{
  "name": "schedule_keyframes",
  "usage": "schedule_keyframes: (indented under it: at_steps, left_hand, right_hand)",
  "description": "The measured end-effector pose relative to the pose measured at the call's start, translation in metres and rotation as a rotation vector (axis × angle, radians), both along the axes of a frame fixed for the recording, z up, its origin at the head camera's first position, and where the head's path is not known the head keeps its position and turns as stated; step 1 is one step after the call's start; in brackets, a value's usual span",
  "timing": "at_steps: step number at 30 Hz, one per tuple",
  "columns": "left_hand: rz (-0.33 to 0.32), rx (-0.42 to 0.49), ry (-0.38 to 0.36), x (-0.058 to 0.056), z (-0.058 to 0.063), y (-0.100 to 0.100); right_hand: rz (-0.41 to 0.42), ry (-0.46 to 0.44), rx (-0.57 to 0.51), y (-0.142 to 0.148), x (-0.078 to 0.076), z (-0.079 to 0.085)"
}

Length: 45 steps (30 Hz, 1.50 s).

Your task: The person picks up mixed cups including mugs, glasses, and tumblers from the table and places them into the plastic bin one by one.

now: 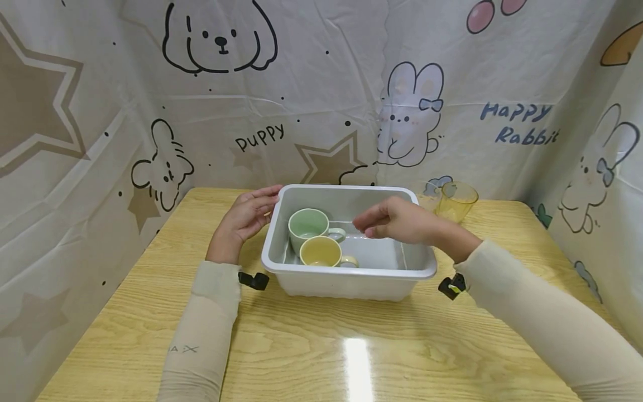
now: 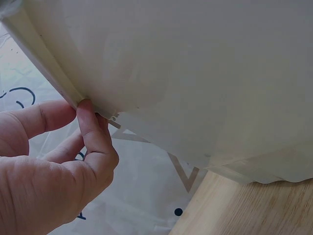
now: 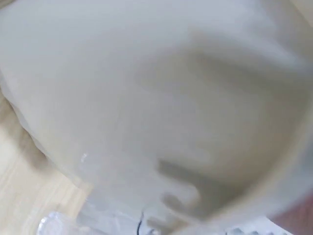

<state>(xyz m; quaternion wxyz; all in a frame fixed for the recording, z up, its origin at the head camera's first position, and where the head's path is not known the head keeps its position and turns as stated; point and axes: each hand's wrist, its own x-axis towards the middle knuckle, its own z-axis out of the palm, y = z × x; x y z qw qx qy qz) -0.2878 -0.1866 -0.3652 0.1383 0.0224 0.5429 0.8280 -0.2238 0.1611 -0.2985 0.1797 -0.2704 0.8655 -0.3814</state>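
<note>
Tub: I have a pale grey plastic tub (image 1: 346,286), smooth-walled with a rolled rim, standing on the table (image 1: 291,346) towards the back edge, about midway between the sides.
Green mug: round, glossy and upright, the green mug (image 1: 307,224) stands by the tub's left wall, handle to the right.
Yellow mug: in front of it, near the tub's front edge, the yellow mug (image 1: 320,252) points its handle the same way (I can't tell whether the two touch).
Left hand: the left hand (image 1: 248,215) pinches the tub's rim near its back left corner, thumb against finger.
Right hand: the right hand (image 1: 402,220) is above the tub's right half, fingers loosely bent, a narrow gap to the thumb, holding nothing.
Amber glass: see-through and flared, the amber glass (image 1: 456,202) sits towards the table's back right corner.
Table: light wood grain with a sheen.
</note>
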Motion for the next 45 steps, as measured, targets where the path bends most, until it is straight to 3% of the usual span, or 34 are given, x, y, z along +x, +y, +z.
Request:
schedule_keyframes:
  at_steps: [4, 8, 16, 21, 27, 33, 45]
  left_hand:
    - [0.000, -0.003, -0.003, 0.000, 0.000, -0.001]
    - [0.002, -0.013, -0.004, 0.000, 0.001, 0.000]
    - [-0.004, -0.009, 0.000, 0.000, 0.001, 0.001]
    - [-0.004, -0.014, 0.008, -0.001, 0.000, 0.001]
    - [-0.002, -0.017, 0.011, -0.001, 0.000, 0.000]
    - [0.003, -0.016, 0.010, -0.001, -0.001, -0.001]
    - [-0.004, -0.015, 0.003, -0.001, 0.001, -0.001]
  right_hand:
    - [-0.043, 0.057, -0.023, 0.009, -0.002, 0.010]
    - [-0.099, 0.174, 0.005, 0.019, -0.003, 0.019]
    - [-0.173, 0.596, 0.212, 0.046, -0.011, 0.024]
    - [-0.221, 0.704, 0.338, 0.072, -0.022, 0.018]
    - [-0.282, 0.694, 0.407, 0.106, -0.042, 0.002]
    - [-0.267, 0.690, 0.480, 0.138, -0.061, -0.017]
    - [-0.359, 0.425, 0.618, 0.175, -0.085, -0.044]
